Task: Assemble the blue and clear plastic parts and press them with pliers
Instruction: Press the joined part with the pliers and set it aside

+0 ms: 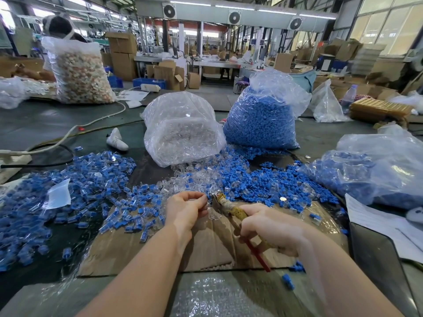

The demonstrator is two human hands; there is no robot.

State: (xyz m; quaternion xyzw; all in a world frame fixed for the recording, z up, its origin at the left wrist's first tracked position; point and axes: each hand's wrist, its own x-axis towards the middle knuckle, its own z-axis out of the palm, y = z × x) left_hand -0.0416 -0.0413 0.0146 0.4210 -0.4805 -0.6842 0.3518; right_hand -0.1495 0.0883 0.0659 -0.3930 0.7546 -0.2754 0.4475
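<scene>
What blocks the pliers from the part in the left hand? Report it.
Nothing visible. The left hand pinches a small part right at the head of the pliers, which the right hand grips by the handles. No loose piece lies between them; the part itself is mostly hidden by the fingers.

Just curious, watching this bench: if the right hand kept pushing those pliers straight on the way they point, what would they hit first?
Probably the left hand: the pliers in the right hand point up-left at its fingertips, which pinch a small part I cannot make out. Beyond lies the loose pile of clear parts. Depth is uncertain.
</scene>
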